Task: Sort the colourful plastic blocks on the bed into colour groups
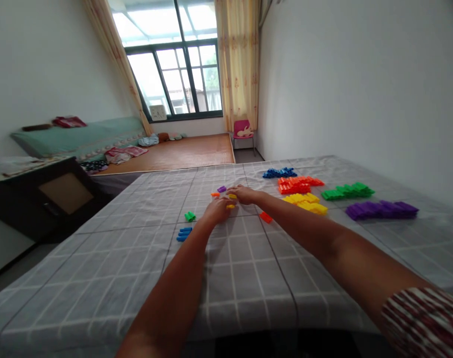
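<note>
My left hand (219, 208) reaches over the middle of the table, fingers curled at a small yellow plastic piece (231, 206). Beside it my right hand (245, 193) has its fingers bent down around another yellow piece (232, 196); the exact grip is too small to make out. Just beyond the hands lie a purple piece (221, 189) and an orange piece (215, 194). To the left of my left hand are a green piece (189, 216) and several blue pieces (184, 234). An orange-red piece (265, 217) rests near my right forearm.
Right of my arms, plastic pieces lie grouped by colour: blue (279, 172), orange (295, 185), yellow (308, 203), green (348, 191) and purple (381, 210). A grey checked cloth (245, 278) covers the table. Behind are a bed (196, 149) and a pink chair (242, 125).
</note>
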Demonstrator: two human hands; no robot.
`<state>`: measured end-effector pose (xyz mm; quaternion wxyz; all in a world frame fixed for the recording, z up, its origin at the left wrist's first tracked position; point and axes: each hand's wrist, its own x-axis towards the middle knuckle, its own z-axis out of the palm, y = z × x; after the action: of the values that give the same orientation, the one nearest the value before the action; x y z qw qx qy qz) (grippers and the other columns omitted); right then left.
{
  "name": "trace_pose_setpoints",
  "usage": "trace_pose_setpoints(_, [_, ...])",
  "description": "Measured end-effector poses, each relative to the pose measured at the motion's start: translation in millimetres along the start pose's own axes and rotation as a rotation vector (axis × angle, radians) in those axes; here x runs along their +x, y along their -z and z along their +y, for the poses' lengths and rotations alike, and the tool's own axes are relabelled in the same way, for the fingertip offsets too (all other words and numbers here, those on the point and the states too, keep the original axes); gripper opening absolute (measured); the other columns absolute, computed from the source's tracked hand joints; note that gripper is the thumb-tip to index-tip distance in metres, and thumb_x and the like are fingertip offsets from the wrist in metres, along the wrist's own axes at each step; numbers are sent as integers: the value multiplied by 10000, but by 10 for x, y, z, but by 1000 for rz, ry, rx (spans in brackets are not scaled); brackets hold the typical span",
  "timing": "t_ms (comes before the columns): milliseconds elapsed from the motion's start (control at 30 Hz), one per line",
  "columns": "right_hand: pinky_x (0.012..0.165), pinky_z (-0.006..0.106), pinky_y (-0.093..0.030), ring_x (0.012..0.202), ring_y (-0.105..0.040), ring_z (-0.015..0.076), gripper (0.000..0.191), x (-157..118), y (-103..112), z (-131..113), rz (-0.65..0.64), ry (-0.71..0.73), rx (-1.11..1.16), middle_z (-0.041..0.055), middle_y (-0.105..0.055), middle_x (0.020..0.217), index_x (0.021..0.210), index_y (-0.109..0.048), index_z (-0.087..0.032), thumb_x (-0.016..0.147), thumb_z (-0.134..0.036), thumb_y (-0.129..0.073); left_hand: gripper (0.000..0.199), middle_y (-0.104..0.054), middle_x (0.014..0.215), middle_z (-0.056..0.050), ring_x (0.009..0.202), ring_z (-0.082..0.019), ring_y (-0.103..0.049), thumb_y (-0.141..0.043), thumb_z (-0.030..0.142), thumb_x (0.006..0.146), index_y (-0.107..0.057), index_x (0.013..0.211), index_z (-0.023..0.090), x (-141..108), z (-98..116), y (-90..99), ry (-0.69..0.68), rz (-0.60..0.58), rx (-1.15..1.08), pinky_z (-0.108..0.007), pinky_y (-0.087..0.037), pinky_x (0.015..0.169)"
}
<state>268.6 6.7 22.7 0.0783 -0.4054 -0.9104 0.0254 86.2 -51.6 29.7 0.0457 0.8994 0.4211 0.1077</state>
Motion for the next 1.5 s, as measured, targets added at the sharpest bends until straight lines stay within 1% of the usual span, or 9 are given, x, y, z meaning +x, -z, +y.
trace_pose_setpoints(133, [954,341,-425,1030,-630,206,385,85,12,-45,-69,34,15,82,-704,1097,1128,-666,-206,780,-66,-580,528,-602,1313,-88,1210,-230,-549,-506,119,777,-602,1287,215,-35,-96,10,109,15,-46,-333,-400,1057])
trace_pose_setpoints(300, [896,325,-475,1005,-645,235,371,-179,207,-90,20,-22,92,100,-700,1089,1076,-695,-178,716,-89,-666,542,-607,1305,-97,1217,-235,-550,-510,85,740,-625,1257,198,-17,-163,-14,108,16,-72,-321,-382,1072])
trace_pose_setpoints(433, [810,299,-515,914,-661,184,484,-746,563,53,161,-111,276,85,-671,1158,1179,-642,-196,707,-107,-707,537,-606,1306,-107,1069,-232,-636,-561,119,738,-615,1268,185,-40,-217,17,165,-19,-83,-300,-443,996])
trace_pose_setpoints(633, [692,241,-528,825,-650,150,419,-1970,1075,569,354,-350,474,53,-703,1030,1160,-656,-210,746,-251,-697,425,-669,1166,-80,886,-190,-673,-632,304,773,-637,1186,202,-26,-247,65,278,5,-39,-288,-494,871])
trace_pose_setpoints(800, [714,274,-529,782,-643,156,452,-2572,969,892,347,-409,531,49,-709,967,1114,-684,-172,693,-333,-713,396,-691,1059,-76,818,-161,-673,-615,384,815,-621,1153,178,192,224,138,266,62,-49,-263,-504,776])
trace_pose_setpoints(967, [743,295,-527,820,-663,183,445,-2678,724,1019,389,-409,467,62,-718,1020,1105,-692,-172,707,-371,-699,405,-689,1078,-57,891,-181,-664,-631,439,805,-630,1138,207,514,1073,185,-23,68,-129,-291,-507,787])
trace_pose_setpoints(1100, [833,331,-511,900,-671,212,398,-2653,626,1020,391,-378,332,53,-727,1049,1085,-707,-207,711,-341,-709,407,-699,1049,-56,941,-201,-656,-666,408,786,-627,1141,214,695,1573,132,-96,46,-188,-316,-515,810])
trace_pose_setpoints(1300, [959,350,-455,1026,-644,217,297,-2632,593,1011,514,-345,265,59,-718,1093,1063,-713,-209,802,-319,-626,385,-689,1082,-58,999,-217,-633,-679,379,785,-637,1129,211,760,1791,-132,-111,29,-121,-368,-480,925])
trace_pose_setpoints(1500, [936,324,-457,998,-644,199,217,-2609,561,960,588,-369,220,46,-716,1079,981,-716,-216,825,-271,-576,383,-644,1185,-89,1101,-248,-588,-660,399,805,-642,1138,210,748,1874,-319,-79,62,-116,-400,-461,966])
